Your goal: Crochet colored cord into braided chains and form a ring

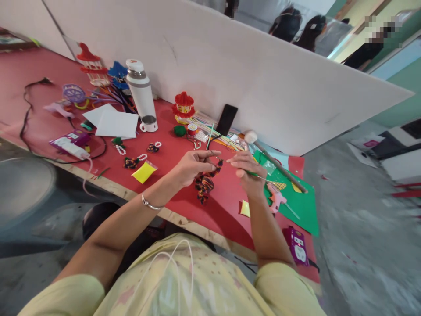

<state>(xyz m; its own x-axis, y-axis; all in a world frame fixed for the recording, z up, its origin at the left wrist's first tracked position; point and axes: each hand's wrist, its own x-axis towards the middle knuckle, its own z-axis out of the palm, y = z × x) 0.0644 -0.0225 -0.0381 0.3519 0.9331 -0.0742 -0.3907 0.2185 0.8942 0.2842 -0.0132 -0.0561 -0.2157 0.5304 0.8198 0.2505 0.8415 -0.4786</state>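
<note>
Right now your left hand [193, 168] is narrowed to a pinch, thumb and fingers closed on the upper end of the multicoloured yarn piece [205, 185], which hangs below your fingertips over the red tabletop [179, 164], near its front edge. Your right hand [249, 170] is just beside it, wrapped around a slim green-handled tool [251, 174] whose thin shaft points away from the yarn piece, and your forefinger reaches toward your left hand. Behind your hands you have a black smartphone [227, 119] leaning against the white partition [263, 87], with a red thread spool [192, 128], a green yarn ball [180, 130] and a packet of white beads [201, 136] to its left. Farther left, a yellow packet [144, 173] lies near a dark yarn charm [130, 163] with a loop of white beads, and a white flask [142, 94] stands upright behind a small white cup [149, 125]. To the right of your right hand, a pink glue gun [275, 198] lies partly on a green sheet [304, 215], and a stick with a pale rounded head [250, 137] slants across that sheet's upper part
</note>
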